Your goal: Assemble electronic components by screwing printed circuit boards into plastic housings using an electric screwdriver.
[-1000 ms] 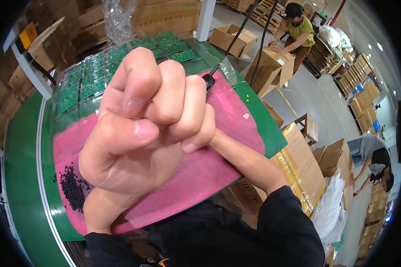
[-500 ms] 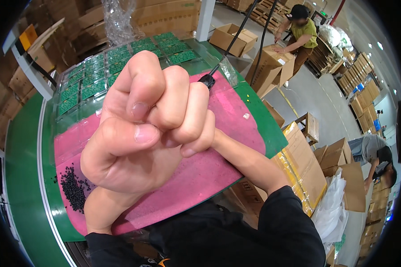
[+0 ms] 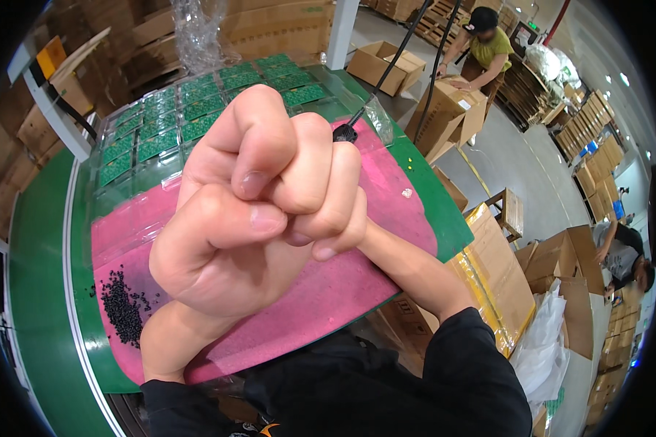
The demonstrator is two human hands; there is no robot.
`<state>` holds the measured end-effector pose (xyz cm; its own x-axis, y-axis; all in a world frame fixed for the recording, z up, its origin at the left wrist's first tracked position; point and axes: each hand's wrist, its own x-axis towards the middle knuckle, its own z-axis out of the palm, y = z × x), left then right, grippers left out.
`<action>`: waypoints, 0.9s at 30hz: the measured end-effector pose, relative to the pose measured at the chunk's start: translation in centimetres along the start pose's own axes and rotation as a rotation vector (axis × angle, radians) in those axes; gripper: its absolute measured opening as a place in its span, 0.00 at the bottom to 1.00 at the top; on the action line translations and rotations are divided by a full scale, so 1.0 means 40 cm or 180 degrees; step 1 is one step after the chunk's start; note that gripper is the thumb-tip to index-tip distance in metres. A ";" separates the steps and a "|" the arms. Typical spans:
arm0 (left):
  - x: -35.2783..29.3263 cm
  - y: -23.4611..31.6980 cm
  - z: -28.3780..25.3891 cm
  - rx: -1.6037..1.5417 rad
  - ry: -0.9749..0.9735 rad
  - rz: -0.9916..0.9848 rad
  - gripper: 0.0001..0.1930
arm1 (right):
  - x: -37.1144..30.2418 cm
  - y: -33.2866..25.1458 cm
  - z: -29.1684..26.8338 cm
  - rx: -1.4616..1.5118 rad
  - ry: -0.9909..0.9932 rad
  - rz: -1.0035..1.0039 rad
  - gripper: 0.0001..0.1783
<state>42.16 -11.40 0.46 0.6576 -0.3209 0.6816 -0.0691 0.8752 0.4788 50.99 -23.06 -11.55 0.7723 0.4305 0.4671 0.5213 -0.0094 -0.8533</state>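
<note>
My left hand (image 3: 259, 197) is raised high above the table, palm side toward me, and fills the middle of the view. Its fingers are curled into a fist with the thumb folded beside the index finger; nothing shows in it. My right forearm (image 3: 415, 269) comes in from the lower right and runs behind the left fist, so the right hand is hidden. Beneath both arms lies a pink mat (image 3: 328, 291). Small black parts (image 3: 124, 309) are heaped on its left side. Green circuit boards (image 3: 160, 146) lie in rows in clear trays beyond my fist.
A black tool with a cord (image 3: 345, 133) lies at the mat's far edge. The green table (image 3: 452, 226) borders the mat. A taped carton (image 3: 492, 273) and white plastic sheeting (image 3: 543, 349) are at the right. One co-worker (image 3: 488, 54) handles a box; another (image 3: 623, 251) bends at the far right.
My left fist has shifted slightly to the right and stays closed. The far co-worker's arms and body have moved a little left; the co-worker at the right edge has changed posture.
</note>
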 end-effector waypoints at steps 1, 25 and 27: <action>-0.006 0.003 -0.005 0.0066 0.0045 -0.0003 0.11 | 0.004 0.009 0.012 0.0064 -0.0039 -0.0004 0.03; -0.005 -0.003 0.007 0.0203 0.0139 -0.0004 0.13 | 0.004 0.019 0.020 0.0173 -0.0094 -0.0056 0.05; -0.004 -0.004 0.009 0.0226 0.0140 0.0006 0.13 | -0.001 0.014 0.011 0.0113 -0.0095 -0.0036 0.06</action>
<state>41.79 -11.63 0.45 0.6896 -0.3016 0.6584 -0.1224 0.8475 0.5164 51.10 -22.67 -12.12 0.7550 0.4571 0.4702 0.5164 0.0276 -0.8559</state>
